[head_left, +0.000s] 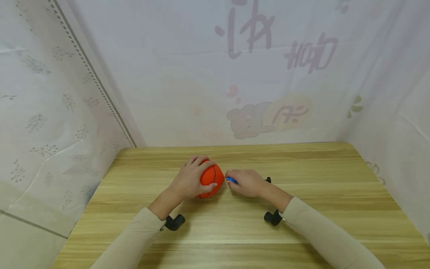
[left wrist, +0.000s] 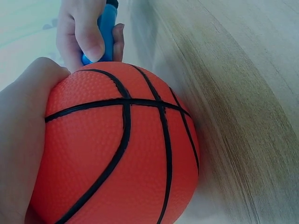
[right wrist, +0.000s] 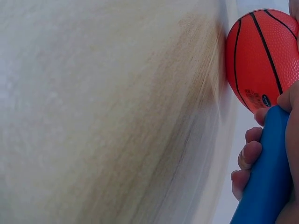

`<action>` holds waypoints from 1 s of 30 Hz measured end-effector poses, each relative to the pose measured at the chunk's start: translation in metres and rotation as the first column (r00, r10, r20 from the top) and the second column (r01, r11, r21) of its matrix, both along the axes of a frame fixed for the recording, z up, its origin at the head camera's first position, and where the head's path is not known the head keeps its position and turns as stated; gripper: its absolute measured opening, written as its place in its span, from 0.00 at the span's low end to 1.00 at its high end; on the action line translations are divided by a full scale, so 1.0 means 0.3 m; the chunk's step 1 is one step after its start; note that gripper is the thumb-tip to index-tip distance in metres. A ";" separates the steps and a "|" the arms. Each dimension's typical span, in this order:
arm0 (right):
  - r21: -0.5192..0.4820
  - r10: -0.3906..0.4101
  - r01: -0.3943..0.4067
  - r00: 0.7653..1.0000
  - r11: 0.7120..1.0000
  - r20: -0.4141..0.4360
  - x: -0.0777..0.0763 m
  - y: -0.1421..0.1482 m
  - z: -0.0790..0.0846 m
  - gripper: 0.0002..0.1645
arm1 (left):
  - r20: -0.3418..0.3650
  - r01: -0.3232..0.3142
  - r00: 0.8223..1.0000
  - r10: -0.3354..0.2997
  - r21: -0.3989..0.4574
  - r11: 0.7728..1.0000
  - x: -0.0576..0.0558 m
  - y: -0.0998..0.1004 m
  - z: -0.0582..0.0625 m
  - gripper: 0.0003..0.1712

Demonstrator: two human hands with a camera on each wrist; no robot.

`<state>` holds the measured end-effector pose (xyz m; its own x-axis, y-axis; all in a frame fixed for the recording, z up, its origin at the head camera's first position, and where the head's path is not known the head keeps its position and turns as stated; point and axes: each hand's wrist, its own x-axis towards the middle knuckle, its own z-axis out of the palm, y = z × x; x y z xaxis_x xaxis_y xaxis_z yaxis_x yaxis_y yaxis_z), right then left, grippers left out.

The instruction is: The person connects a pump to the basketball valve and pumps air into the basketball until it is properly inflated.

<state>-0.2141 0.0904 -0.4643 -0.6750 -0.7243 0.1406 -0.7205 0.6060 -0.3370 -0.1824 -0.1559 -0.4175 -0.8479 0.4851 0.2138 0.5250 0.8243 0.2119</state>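
A small orange-red toy basketball [head_left: 212,177] with black lines sits on the wooden table. My left hand [head_left: 191,179] holds it from the left, fingers curved over the top and thumb across the near side. To the right of the ball, my right hand [head_left: 246,182] grips a blue tube-shaped tool [head_left: 231,180], its front end pointing at the ball. In the right wrist view the fingers wrap round the blue tool [right wrist: 268,172], and its rounded front is close to the ball [right wrist: 259,56]. Whether its tip touches the ball is hidden. A black end shows on the tool [left wrist: 107,28] in the left wrist view.
The wood-grain table [head_left: 215,231] spreads around both hands. A pale printed cloth [head_left: 188,74] hangs behind it, with more cloth at the left and right sides. Black wrist mounts [head_left: 174,222] stick out below the wrists, near the tabletop.
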 end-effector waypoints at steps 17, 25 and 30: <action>0.015 -0.003 0.003 1.000 1.000 0.000 0.001 0.012 -0.002 0.05 | 0.032 -0.004 0.999 0.004 0.001 1.000 -0.003 0.004 0.006 0.34; 0.027 -0.018 0.018 1.000 0.999 -0.007 0.000 0.023 -0.013 0.06 | 0.031 0.002 1.000 -0.002 0.004 1.000 -0.001 0.008 0.006 0.34; 0.029 -0.013 0.014 1.000 0.999 -0.024 0.003 0.026 -0.010 0.06 | 0.040 -0.003 0.999 0.003 0.005 1.000 -0.001 0.009 0.006 0.34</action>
<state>-0.2132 0.0983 -0.4671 -0.6814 -0.7193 0.1358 -0.7200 0.6252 -0.3013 -0.1827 -0.1532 -0.4157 -0.8572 0.4815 0.1827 0.5137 0.8246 0.2369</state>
